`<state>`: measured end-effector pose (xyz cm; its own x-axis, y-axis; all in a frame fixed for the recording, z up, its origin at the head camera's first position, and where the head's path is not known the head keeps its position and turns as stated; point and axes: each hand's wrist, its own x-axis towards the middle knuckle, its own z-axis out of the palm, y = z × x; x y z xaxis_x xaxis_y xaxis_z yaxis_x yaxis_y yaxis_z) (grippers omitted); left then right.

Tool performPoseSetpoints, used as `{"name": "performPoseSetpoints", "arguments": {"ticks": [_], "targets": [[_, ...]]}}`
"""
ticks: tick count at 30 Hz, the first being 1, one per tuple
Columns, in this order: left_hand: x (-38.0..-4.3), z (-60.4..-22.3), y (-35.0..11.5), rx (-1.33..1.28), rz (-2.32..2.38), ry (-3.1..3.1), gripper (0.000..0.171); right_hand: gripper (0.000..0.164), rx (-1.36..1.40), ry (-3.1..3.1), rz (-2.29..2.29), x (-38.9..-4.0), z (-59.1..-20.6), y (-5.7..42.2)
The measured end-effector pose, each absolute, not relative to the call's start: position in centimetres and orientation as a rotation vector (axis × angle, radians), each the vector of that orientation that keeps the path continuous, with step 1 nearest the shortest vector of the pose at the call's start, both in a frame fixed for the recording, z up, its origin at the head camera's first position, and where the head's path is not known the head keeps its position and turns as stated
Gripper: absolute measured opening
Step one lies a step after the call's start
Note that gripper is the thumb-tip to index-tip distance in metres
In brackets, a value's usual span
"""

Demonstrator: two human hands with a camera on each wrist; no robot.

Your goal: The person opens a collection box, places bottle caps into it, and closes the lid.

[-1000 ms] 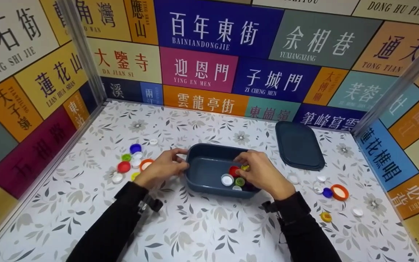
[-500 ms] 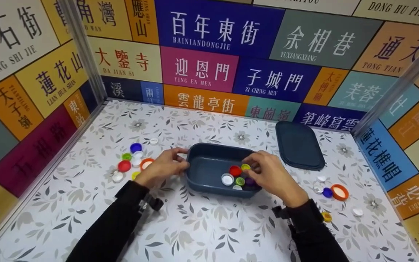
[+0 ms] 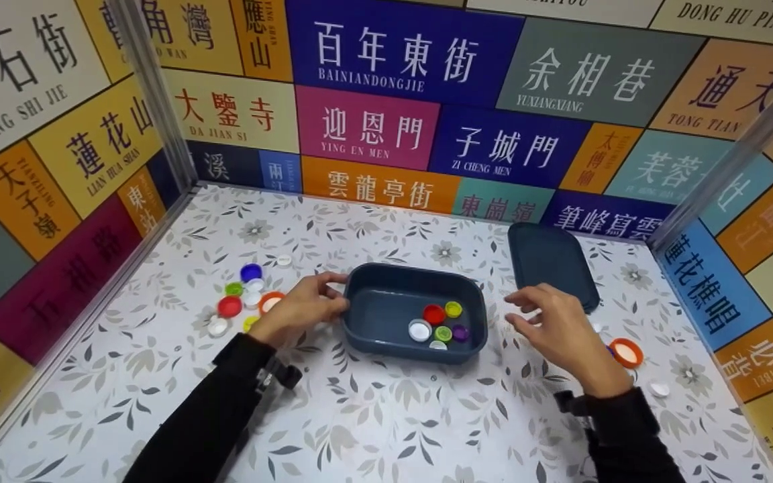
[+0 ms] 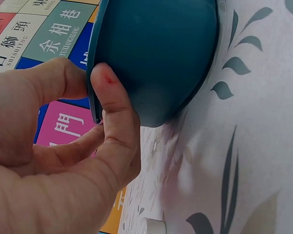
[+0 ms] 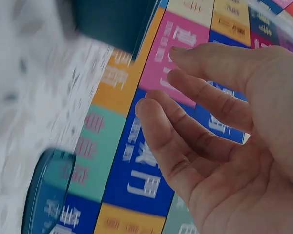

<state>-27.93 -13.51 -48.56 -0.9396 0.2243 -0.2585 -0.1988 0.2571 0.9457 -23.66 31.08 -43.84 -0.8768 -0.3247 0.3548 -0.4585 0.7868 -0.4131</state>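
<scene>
A dark blue plastic box (image 3: 393,350) stands in the middle of the table in the head view. My left hand (image 3: 302,305) pinches the rim at its left end; the left wrist view has fingers (image 4: 115,102) against the outer wall. Inside, toward the right, lie a red bottle cap (image 3: 434,314), a yellow cap (image 3: 453,309), a green cap (image 3: 443,333), a purple cap (image 3: 459,333) and a white cap (image 3: 419,330). To the right of the box, my right hand (image 3: 557,329) hovers with loosely bent fingers and nothing between them.
The box's dark lid (image 3: 551,261) lies at the back right. Left of the box is a cluster of caps, among them a blue cap (image 3: 251,272) and a red cap (image 3: 229,306). An orange cap (image 3: 627,353) sits beyond my right hand. Printed panels (image 3: 366,127) enclose the table.
My right hand has let go of the yellow cap in the box and moved out to the right, past the box's right end. My left hand has stayed at the rim.
</scene>
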Motion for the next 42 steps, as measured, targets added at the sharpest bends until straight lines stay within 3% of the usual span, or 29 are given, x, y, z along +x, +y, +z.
{"name": "performPoseSetpoints", "arguments": {"ticks": [12,24,33,42], "targets": [[-27.7,-48.7,-13.6,-0.014,1.696,2.224,0.068,0.028,0.307,-2.868,0.619,-22.2,-43.6,41.0],[-27.6,-48.7,-13.5,0.044,1.689,2.247,0.065,0.057,0.016,-3.235,0.484,-21.8,-44.0,48.9],[-27.8,-48.7,-13.6,0.01,1.686,2.234,0.064,0.087,-0.053,-3.362,0.493,-22.5,-45.4,50.0],[-27.9,-48.6,-13.7,0.012,1.675,2.224,0.067,0.08,-0.152,-3.368,0.572,-23.3,-46.7,49.5]]}}
